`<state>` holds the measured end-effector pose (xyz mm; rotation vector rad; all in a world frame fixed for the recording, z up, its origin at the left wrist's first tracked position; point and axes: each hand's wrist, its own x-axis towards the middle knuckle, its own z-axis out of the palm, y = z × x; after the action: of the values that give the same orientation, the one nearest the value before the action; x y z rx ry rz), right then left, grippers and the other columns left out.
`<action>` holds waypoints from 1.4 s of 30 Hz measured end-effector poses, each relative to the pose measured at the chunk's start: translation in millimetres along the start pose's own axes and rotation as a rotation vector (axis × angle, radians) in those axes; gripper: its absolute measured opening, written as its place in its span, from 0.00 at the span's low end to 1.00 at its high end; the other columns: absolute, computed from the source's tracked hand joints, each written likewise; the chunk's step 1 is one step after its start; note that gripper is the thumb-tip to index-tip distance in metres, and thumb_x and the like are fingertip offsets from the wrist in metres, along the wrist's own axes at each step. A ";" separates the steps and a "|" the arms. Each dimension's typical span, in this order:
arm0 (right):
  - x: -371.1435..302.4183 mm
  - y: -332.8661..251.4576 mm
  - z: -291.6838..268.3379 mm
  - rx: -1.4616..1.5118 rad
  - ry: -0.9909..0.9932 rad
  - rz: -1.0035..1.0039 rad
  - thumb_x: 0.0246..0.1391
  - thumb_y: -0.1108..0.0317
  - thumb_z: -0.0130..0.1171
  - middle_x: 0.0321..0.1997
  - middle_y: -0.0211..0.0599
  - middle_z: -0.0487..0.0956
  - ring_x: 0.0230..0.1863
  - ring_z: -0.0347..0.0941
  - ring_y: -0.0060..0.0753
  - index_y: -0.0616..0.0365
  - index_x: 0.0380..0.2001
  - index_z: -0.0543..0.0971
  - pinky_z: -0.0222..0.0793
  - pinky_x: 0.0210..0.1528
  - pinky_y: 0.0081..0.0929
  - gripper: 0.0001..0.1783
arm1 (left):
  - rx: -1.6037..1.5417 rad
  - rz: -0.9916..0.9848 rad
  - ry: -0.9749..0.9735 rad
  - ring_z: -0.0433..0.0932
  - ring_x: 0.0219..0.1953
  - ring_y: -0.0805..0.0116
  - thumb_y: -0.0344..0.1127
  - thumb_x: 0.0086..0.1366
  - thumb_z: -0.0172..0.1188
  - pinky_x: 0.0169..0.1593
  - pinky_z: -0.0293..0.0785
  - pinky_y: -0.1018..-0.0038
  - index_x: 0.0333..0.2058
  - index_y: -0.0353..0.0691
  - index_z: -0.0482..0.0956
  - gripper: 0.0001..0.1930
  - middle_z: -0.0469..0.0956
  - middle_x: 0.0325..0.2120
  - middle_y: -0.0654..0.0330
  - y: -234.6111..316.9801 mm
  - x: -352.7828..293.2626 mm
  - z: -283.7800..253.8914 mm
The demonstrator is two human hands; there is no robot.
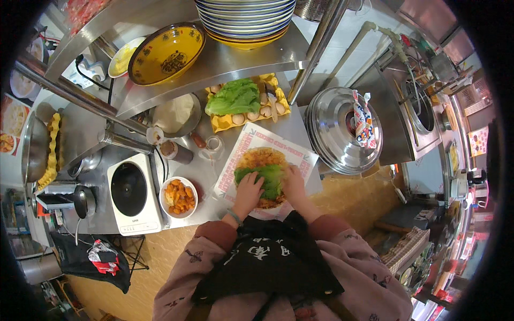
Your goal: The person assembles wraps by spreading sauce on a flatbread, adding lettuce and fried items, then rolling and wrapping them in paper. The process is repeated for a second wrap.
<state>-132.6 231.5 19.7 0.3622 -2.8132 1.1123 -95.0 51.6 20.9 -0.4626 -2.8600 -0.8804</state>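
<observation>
The person's left hand [249,191] is lying on a green leaf [273,179], and its fingers are spreading out flat over the leaf, not closing on it. The right hand [294,188] is touching the right side of the leaf. Its fingers are bending a little, but I cannot tell if they are pinching the leaf or just pressing it. The leaf is resting on a flat, orange-brown bread [262,158], right in front of the person. The bread is lying on a white paper [257,135] with pink print, and the paper is sitting on the shiny counter [206,184].

To the left, a white bowl [174,215] is holding orange chunks [179,197]. Just beside it, a white hot plate [123,222] with a black round top is sitting. Behind the paper, a yellow egg tray [219,124] is holding eggs [237,119] and more green leaves [233,97]. To the right, big silver lids [332,134] are sitting in a pile, and a colorful packet [364,122] is lying on top.
</observation>
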 end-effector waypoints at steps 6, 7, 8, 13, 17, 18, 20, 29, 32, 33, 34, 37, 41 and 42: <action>-2.4 11.4 21.9 -0.010 -0.229 0.037 0.38 0.75 0.62 0.43 0.47 0.70 0.43 0.68 0.51 0.58 0.44 0.73 0.66 0.43 0.39 0.24 | 0.001 -0.092 -0.070 0.64 0.52 0.49 0.28 0.47 0.61 0.54 0.64 0.62 0.44 0.37 0.72 0.21 0.66 0.49 0.49 -2.9 -5.2 12.3; -0.6 16.2 25.4 0.049 -0.272 0.159 0.37 0.74 0.63 0.41 0.47 0.70 0.42 0.68 0.50 0.58 0.44 0.74 0.67 0.43 0.39 0.24 | 0.007 -0.105 -0.114 0.64 0.52 0.49 0.27 0.48 0.60 0.54 0.63 0.63 0.44 0.37 0.72 0.21 0.66 0.49 0.49 -3.4 -4.9 14.5; 2.2 21.1 27.1 0.126 -0.284 0.226 0.37 0.74 0.63 0.40 0.47 0.71 0.41 0.69 0.49 0.57 0.43 0.75 0.67 0.42 0.38 0.24 | 0.012 -0.104 -0.111 0.64 0.52 0.49 0.27 0.48 0.60 0.54 0.63 0.63 0.44 0.37 0.72 0.21 0.65 0.50 0.49 -3.9 -2.7 16.5; 23.5 19.7 11.1 -0.110 -0.427 0.067 0.42 0.70 0.62 0.37 0.44 0.73 0.32 0.72 0.43 0.57 0.45 0.74 0.70 0.35 0.34 0.22 | 0.023 -0.074 -0.042 0.63 0.53 0.48 0.29 0.49 0.60 0.54 0.63 0.62 0.46 0.37 0.71 0.22 0.64 0.51 0.46 -1.9 -3.2 -0.6; 35.2 -34.2 5.5 0.068 -0.349 -0.026 0.41 0.69 0.62 0.27 0.42 0.74 0.25 0.71 0.42 0.58 0.35 0.77 0.68 0.30 0.33 0.14 | -0.129 -0.155 0.235 0.65 0.51 0.49 0.30 0.48 0.61 0.53 0.64 0.62 0.45 0.37 0.71 0.22 0.66 0.49 0.47 -5.8 -29.0 -36.6; 36.5 -53.6 11.5 0.090 -0.353 -0.122 0.41 0.69 0.63 0.25 0.42 0.74 0.25 0.71 0.43 0.58 0.32 0.77 0.68 0.30 0.32 0.12 | -0.155 -0.208 0.297 0.66 0.50 0.49 0.30 0.48 0.61 0.52 0.64 0.62 0.44 0.36 0.71 0.22 0.68 0.48 0.48 -11.1 -40.5 -47.3; 33.7 -94.9 32.3 0.218 -0.395 -0.198 0.41 0.65 0.64 0.22 0.43 0.74 0.24 0.71 0.45 0.59 0.22 0.77 0.66 0.28 0.33 0.09 | -0.147 -0.335 0.425 0.70 0.45 0.50 0.28 0.47 0.61 0.48 0.67 0.62 0.40 0.36 0.74 0.18 0.72 0.43 0.51 -28.5 -66.5 -69.9; 24.9 -216.5 155.1 0.059 -0.531 -0.626 0.42 0.72 0.55 0.35 0.39 0.72 0.40 0.70 0.43 0.55 0.34 0.75 0.68 0.38 0.34 0.12 | -0.002 -0.789 0.559 0.74 0.36 0.50 0.26 0.51 0.58 0.39 0.71 0.65 0.36 0.36 0.76 0.11 0.75 0.33 0.50 -78.3 -175.3 -143.2; 35.4 -234.7 183.5 -0.143 -0.479 -0.935 0.45 0.71 0.51 0.37 0.34 0.72 0.43 0.69 0.38 0.53 0.35 0.75 0.68 0.39 0.33 0.11 | -0.061 -0.791 0.505 0.73 0.36 0.49 0.25 0.50 0.57 0.39 0.71 0.63 0.36 0.35 0.76 0.12 0.75 0.34 0.50 -79.0 -179.5 -147.0; 39.4 -237.8 190.5 -0.221 -0.482 -1.038 0.45 0.70 0.50 0.38 0.32 0.72 0.44 0.68 0.36 0.52 0.35 0.75 0.68 0.40 0.33 0.11 | -0.094 -0.792 0.488 0.73 0.37 0.48 0.24 0.50 0.56 0.39 0.71 0.62 0.36 0.35 0.75 0.12 0.75 0.35 0.49 -80.0 -178.7 -146.9; 42.4 -239.3 195.9 -0.277 -0.503 -1.070 0.45 0.69 0.50 0.37 0.32 0.72 0.43 0.69 0.35 0.52 0.34 0.75 0.69 0.40 0.32 0.10 | -0.071 -0.795 0.464 0.72 0.37 0.49 0.24 0.50 0.56 0.40 0.71 0.63 0.37 0.35 0.75 0.13 0.74 0.35 0.50 -80.4 -178.5 -146.3; 49.2 -238.0 207.9 -0.399 -0.522 -1.151 0.44 0.68 0.51 0.35 0.32 0.72 0.42 0.70 0.33 0.52 0.33 0.75 0.69 0.39 0.31 0.10 | -0.075 -0.736 0.501 0.73 0.37 0.48 0.24 0.51 0.54 0.41 0.71 0.63 0.35 0.35 0.75 0.11 0.75 0.36 0.49 -83.5 -176.6 -142.0; 55.3 -233.8 213.2 -0.427 -0.586 -1.136 0.42 0.68 0.52 0.33 0.35 0.73 0.38 0.72 0.35 0.55 0.32 0.75 0.71 0.36 0.32 0.10 | -0.069 -0.689 0.491 0.72 0.39 0.47 0.24 0.49 0.54 0.42 0.70 0.63 0.36 0.34 0.74 0.13 0.74 0.38 0.48 -88.3 -174.4 -135.0; 56.5 -234.1 212.1 -0.448 -0.604 -1.117 0.42 0.68 0.52 0.33 0.36 0.73 0.37 0.72 0.36 0.56 0.32 0.75 0.71 0.35 0.32 0.11 | -0.062 -0.683 0.487 0.72 0.40 0.47 0.24 0.48 0.55 0.43 0.70 0.63 0.36 0.34 0.74 0.13 0.73 0.38 0.47 -90.1 -173.0 -133.7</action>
<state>-128.0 -89.2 29.7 2.0903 -2.3631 0.1142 42.4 -138.8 49.6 0.6811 -2.5207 -0.9876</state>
